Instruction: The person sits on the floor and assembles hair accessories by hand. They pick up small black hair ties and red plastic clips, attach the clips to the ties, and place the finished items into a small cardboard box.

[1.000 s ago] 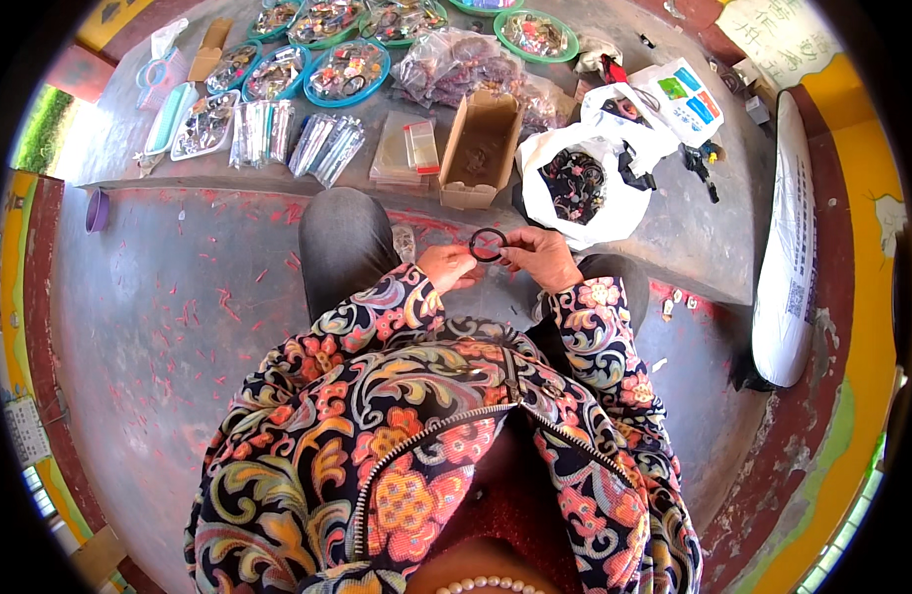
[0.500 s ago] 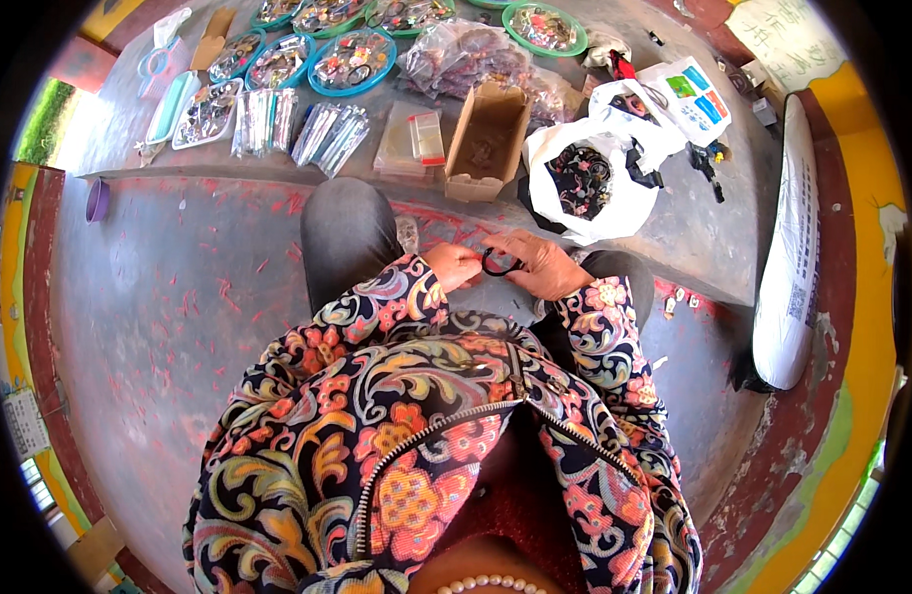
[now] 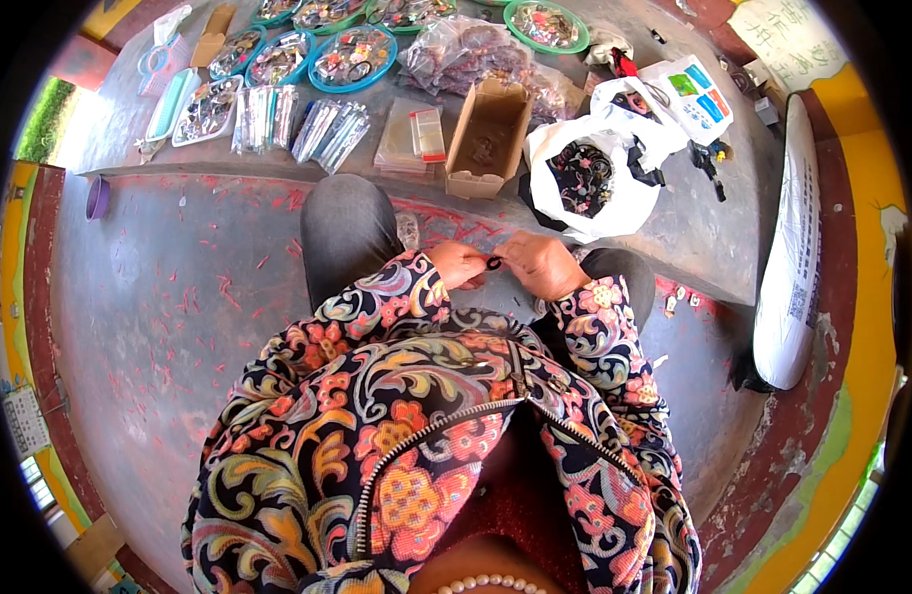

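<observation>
A small black hair tie is pinched between my two hands over my lap. My left hand is closed on one side of it, fingers together. On the other side my right hand grips the loop with thumb and fingertips; its remaining fingers curl in, and part of the tie is hidden behind them. Just beyond my right hand stands a white plastic bag, its mouth folded wide, holding a heap of dark hair ties with small coloured pieces.
On the low platform stand an open cardboard box, clear plastic sleeves, bundled packets and several round baskets, such as a blue one. A wrapped white roll leans at right. A purple pot sits far left.
The black loop, wider before, now shows as a small ring between the fingertips. My right hand has turned and its fingers have curled in more; my left hand has barely moved.
</observation>
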The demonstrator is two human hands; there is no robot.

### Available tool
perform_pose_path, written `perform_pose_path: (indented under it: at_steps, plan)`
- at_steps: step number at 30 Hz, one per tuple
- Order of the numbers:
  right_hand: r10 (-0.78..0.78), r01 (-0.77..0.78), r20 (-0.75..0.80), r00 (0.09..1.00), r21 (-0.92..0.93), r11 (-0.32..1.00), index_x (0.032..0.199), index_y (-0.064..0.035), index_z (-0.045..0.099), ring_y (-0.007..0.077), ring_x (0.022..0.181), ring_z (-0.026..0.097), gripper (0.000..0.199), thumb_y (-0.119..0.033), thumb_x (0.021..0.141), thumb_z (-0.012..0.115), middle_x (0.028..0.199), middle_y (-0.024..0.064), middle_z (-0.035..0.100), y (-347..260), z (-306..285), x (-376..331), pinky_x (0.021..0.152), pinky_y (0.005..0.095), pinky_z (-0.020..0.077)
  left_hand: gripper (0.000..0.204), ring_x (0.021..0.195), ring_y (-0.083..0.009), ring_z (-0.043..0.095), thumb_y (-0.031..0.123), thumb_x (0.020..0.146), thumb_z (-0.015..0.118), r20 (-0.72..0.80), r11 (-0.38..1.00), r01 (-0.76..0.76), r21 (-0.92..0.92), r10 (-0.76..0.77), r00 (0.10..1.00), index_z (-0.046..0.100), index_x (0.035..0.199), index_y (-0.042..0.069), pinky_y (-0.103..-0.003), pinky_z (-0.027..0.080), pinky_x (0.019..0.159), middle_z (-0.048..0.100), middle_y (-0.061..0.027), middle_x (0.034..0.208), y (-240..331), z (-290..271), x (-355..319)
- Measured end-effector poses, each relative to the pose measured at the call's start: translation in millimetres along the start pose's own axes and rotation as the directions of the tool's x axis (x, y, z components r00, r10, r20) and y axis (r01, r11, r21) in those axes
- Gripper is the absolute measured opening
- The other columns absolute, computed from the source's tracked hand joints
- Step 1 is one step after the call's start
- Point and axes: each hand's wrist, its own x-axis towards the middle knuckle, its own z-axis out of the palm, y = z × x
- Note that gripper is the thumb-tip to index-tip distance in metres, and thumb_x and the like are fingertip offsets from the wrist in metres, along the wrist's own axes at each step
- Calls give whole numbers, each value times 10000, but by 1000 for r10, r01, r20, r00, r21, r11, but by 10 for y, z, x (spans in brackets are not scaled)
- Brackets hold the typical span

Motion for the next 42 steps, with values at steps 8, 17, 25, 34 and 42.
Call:
perform_pose_path:
  at_steps: [8,17,25,34,42]
  plan:
    - [163,-162,3,987,-81,983,849,-30,556,300,688,535,180,-18,669,546,717,127,535,-67,35,23,583,346,435,266,664,-132,594,188,776,487,-24,997,-72,22,73,997,588,928,-5,-230,483,617,613,-85,756,-23,-6,29]
    - [67,-64,29,997,-75,995,833,-49,566,296,686,525,146,-49,687,551,722,122,519,-35,-27,12,586,345,423,270,810,-126,563,118,834,417,15,974,-150,169,150,989,524,1053,1,-249,473,669,590,-60,897,-16,0,58]
    - [208,-207,-22,978,30,978,820,-48,561,311,688,533,124,-72,699,546,729,121,548,-62,35,45,584,351,425,274,884,-149,546,120,857,395,33,986,-156,66,154,988,501,1078,-2,-277,492,713,562,-80,966,-7,13,16]
    - [177,-170,-78,981,86,982,790,-45,584,283,674,547,96,-69,699,565,738,121,568,-121,-24,53,592,336,436,280,891,-149,547,144,864,399,60,985,-126,-114,133,989,496,1083,-1,-292,492,729,559,-68,973,-5,25,-11]
    - [613,-591,13,790,279,757,800,-9,564,215,659,562,110,-67,709,587,746,116,576,-258,-61,61,577,283,433,291,897,-146,545,157,866,393,59,990,-87,-113,94,994,486,1095,5,-311,498,717,560,-68,981,48,-7,-65]
